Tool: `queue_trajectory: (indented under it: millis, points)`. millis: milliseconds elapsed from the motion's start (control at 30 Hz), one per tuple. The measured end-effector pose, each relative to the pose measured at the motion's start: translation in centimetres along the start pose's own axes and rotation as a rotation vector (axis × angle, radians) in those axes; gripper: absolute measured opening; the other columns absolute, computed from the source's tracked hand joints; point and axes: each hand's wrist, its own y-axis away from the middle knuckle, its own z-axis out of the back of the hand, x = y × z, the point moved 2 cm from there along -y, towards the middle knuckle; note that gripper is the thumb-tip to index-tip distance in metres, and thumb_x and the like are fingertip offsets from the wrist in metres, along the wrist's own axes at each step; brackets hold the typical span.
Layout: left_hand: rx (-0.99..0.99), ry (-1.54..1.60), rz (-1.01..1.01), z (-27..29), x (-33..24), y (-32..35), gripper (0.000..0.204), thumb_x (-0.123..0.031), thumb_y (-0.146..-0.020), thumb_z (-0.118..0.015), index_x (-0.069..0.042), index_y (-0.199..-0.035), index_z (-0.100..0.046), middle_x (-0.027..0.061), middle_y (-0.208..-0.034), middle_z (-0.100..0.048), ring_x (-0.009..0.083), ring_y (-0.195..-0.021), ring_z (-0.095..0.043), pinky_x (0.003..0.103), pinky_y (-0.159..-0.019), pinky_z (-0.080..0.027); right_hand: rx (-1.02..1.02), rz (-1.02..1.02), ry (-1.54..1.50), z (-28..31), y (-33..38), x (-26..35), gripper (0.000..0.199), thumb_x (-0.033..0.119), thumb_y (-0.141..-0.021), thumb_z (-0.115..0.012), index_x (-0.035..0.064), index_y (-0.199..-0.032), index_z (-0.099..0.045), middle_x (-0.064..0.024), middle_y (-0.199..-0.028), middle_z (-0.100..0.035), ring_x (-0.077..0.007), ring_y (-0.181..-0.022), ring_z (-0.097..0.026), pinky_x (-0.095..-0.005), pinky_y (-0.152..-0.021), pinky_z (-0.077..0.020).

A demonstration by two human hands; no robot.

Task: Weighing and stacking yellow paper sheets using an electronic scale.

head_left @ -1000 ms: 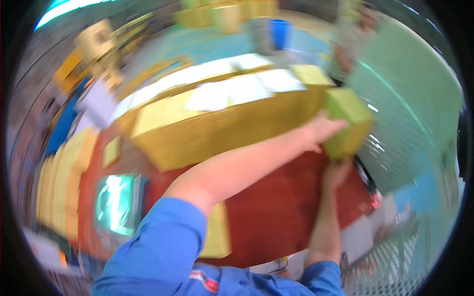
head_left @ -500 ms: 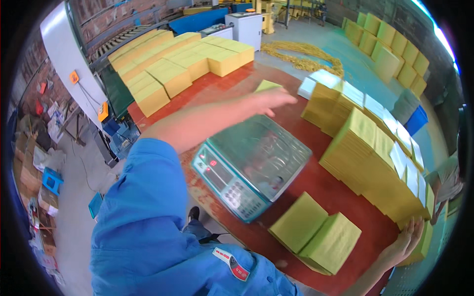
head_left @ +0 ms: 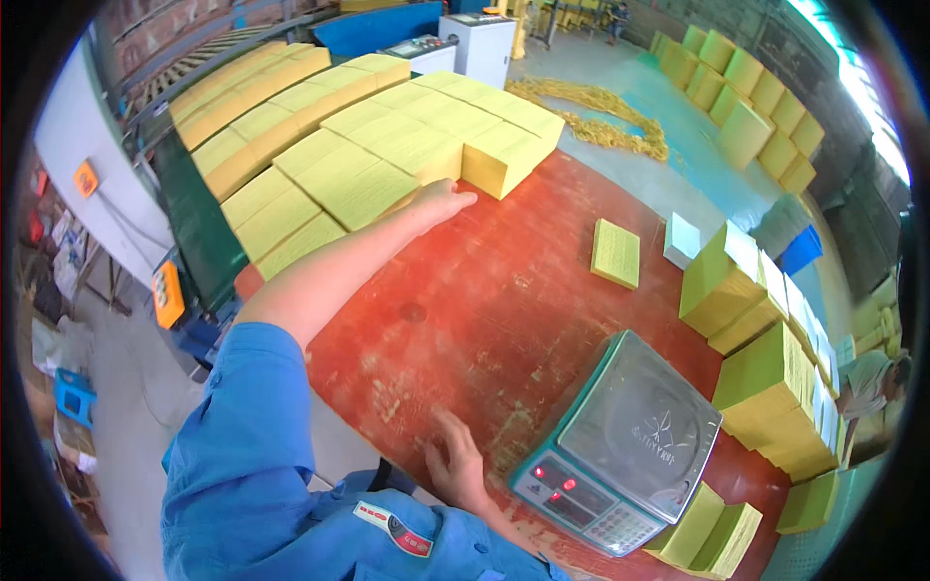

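Note:
My left hand point(head_left: 444, 200) reaches to the near edge of the big block of yellow paper stacks point(head_left: 387, 145) at the far left of the table. Its fingers are stretched out beside the stacks' edge; whether they touch the paper is hard to make out. Low in the middle, my right hand point(head_left: 457, 463) is over the table's near edge, fingers apart and holding nothing. To its right stands a teal digital scale point(head_left: 639, 436) with a bare, glossy pan and lit red digits. Two small yellow paper stacks point(head_left: 707, 533) sit just beyond the scale's lower right corner.
The red table point(head_left: 465, 300) also bears a lone yellow stack point(head_left: 616, 254) and a row of tall stacks point(head_left: 765, 387) topped with white sheets along the right. A co-worker point(head_left: 872, 382) is at the right rim. Behind are a white cabinet point(head_left: 477, 50) and bundled yellow strapping point(head_left: 610, 121).
My view has swung left. My left hand has gone from above the scale to the big block of stacks. My right hand has left the right-hand row for the near table edge.

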Motion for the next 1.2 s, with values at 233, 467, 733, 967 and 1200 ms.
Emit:
queue_trajectory:
  millis: [233, 467, 733, 967, 1200]
  points:
    - [-0.172, -0.539, -0.339, -2.2, -4.0, -13.9, 0.075, -0.062, -0.084, -0.055, -0.003, -0.130, -0.056, 0.0193, -0.141, -0.049, 0.0308, -0.134, -0.043, 0.050, -0.111, -0.032, -0.210, -0.106, 0.251, -2.3, -0.5, -0.6, 0.043, -0.002, -0.078, -0.064, 0.0027, -0.121, -0.061, -0.0197, -0.126, -0.058, -0.0370, -0.115, -0.057, -0.0409, -0.095, -0.0503]
    - [-0.141, -0.775, -0.354, -6.8, -3.4, -21.5, 0.093, -0.071, -0.084, -0.048, -0.002, -0.145, -0.037, 0.0251, -0.151, -0.034, 0.0374, -0.143, -0.026, 0.051, -0.118, -0.015, -0.183, -0.206, 0.326, -3.0, -0.6, -1.8, 0.041, 0.002, -0.075, -0.069, 0.0049, -0.116, -0.063, -0.0154, -0.127, -0.058, -0.0349, -0.114, -0.059, -0.0410, -0.095, -0.0513]
    - [0.007, -0.808, -0.402, -9.5, -4.5, -16.8, 0.091, -0.062, -0.086, -0.051, -0.001, -0.149, -0.027, 0.0307, -0.152, -0.026, 0.0424, -0.142, -0.025, 0.051, -0.115, -0.023, -0.233, -0.183, 0.392, -3.0, -1.3, -1.0, 0.036, 0.001, -0.075, -0.068, 0.0039, -0.110, -0.065, -0.0152, -0.126, -0.058, -0.0349, -0.114, -0.058, -0.0419, -0.095, -0.0514]
    - [0.091, -0.667, -0.711, -9.0, -2.7, 2.1, 0.087, -0.053, -0.083, -0.061, -0.001, -0.147, -0.033, 0.0307, -0.149, -0.029, 0.0424, -0.141, -0.026, 0.053, -0.111, -0.028, -0.232, -0.114, 0.289, -1.8, -1.4, -0.3, 0.038, -0.002, -0.075, -0.066, 0.0000, -0.112, -0.062, -0.0220, -0.125, -0.056, -0.0396, -0.113, -0.056, -0.0444, -0.095, -0.0493]
    - [0.154, -0.646, -0.790, -3.1, 0.2, 25.0, 0.088, -0.046, -0.074, -0.069, -0.002, -0.143, -0.037, 0.0290, -0.149, -0.030, 0.0422, -0.138, -0.030, 0.055, -0.106, -0.030, 0.042, -0.516, -0.652, -4.1, 6.2, -0.1, 0.023, -0.002, -0.088, -0.057, -0.0010, -0.111, -0.062, -0.0137, -0.114, -0.065, -0.0269, -0.102, -0.065, -0.0342, -0.085, -0.0521]
